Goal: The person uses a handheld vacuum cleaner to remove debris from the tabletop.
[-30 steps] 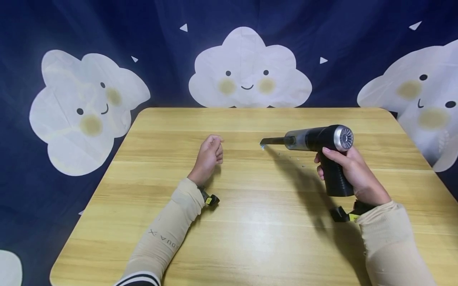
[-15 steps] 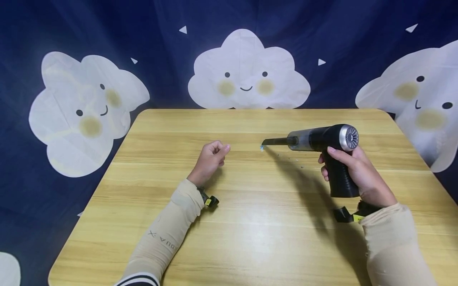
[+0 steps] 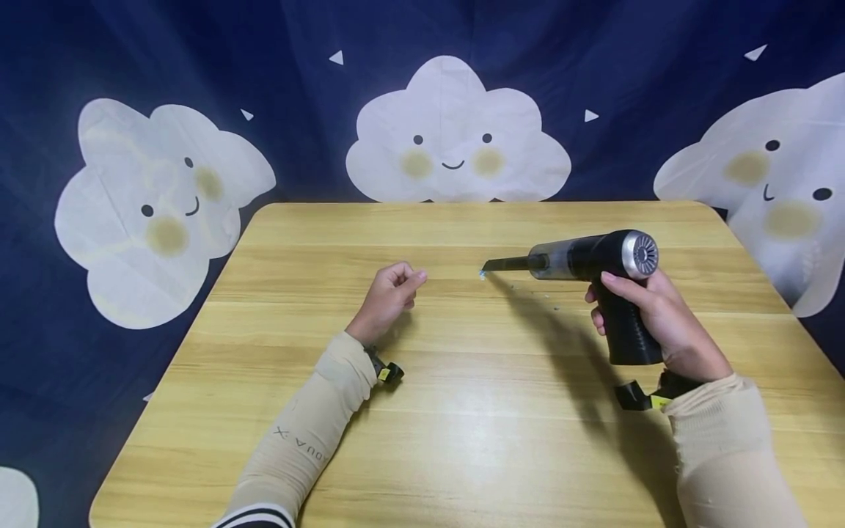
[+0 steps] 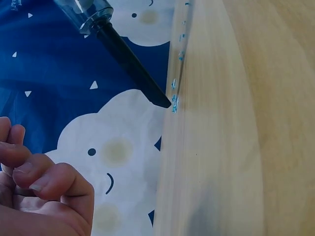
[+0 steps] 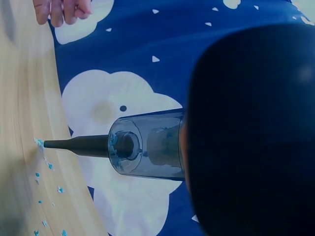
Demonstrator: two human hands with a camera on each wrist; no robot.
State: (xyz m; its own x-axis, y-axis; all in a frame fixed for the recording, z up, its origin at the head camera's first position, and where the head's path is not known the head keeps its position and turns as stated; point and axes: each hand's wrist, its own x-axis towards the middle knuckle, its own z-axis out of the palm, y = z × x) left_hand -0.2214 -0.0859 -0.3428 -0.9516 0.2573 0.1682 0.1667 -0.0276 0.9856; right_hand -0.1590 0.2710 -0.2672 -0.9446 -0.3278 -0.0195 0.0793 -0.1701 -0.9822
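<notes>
My right hand (image 3: 673, 323) grips the black handle of a handheld vacuum cleaner (image 3: 594, 257). Its thin black nozzle (image 5: 74, 144) points left, with the tip at a small cluster of blue scraps (image 4: 174, 103) on the wooden table. Blue bits show inside the clear dust cup (image 5: 147, 145) in the right wrist view. To the left of the nozzle is my left hand (image 3: 389, 301), fingers loosely curled and holding nothing. The left wrist view shows those curled fingers (image 4: 59, 179) apart from the vacuum.
More small blue scraps (image 5: 60, 190) trail across the wooden table (image 3: 422, 411) to the right of the nozzle tip. Behind the table's far edge hangs a dark blue curtain (image 3: 297, 73) with white smiling clouds.
The nozzle and vacuum have shifted slightly to the right since a second ago. My left thumb now reaches out further from the curled fingers. Little differs from half a second ago.
</notes>
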